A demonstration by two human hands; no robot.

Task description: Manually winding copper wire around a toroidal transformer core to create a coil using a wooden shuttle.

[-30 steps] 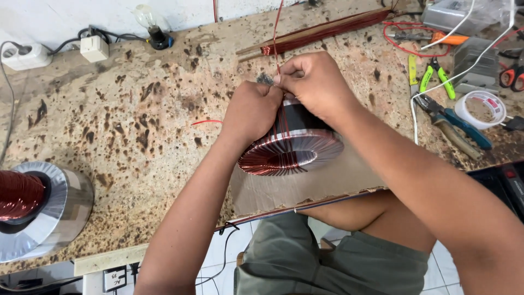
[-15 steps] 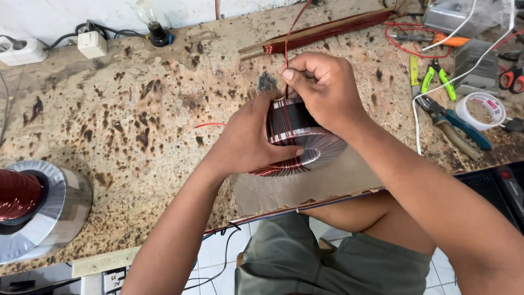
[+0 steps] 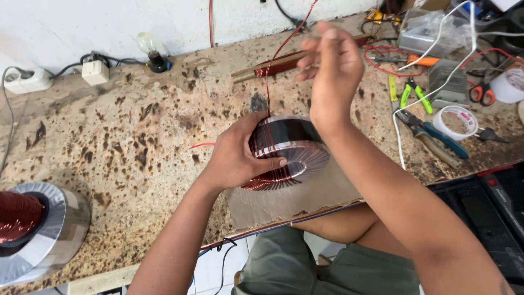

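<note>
A ring-shaped coil core (image 3: 297,147), black and silvery with reddish copper windings on its left part, rests on a sheet of card (image 3: 305,199) at the bench's front edge. My left hand (image 3: 240,155) grips the core's wound side. My right hand (image 3: 330,65) is raised above the bench, blurred, pinching a thin copper wire (image 3: 267,82) that runs up from the core. A long wooden shuttle wound with copper wire (image 3: 278,64) lies behind the core.
A second coil core in silver wrap (image 3: 33,229) stands at the front left. At the right lie pliers (image 3: 431,136), green cutters (image 3: 412,95), tape rolls (image 3: 456,123), scissors (image 3: 483,90). A bulb (image 3: 150,52), socket (image 3: 95,71) and power strip (image 3: 24,81) sit along the wall.
My right hand has risen from the core, pulling the copper wire taut upward. My left hand has shifted onto the core's wound side.
</note>
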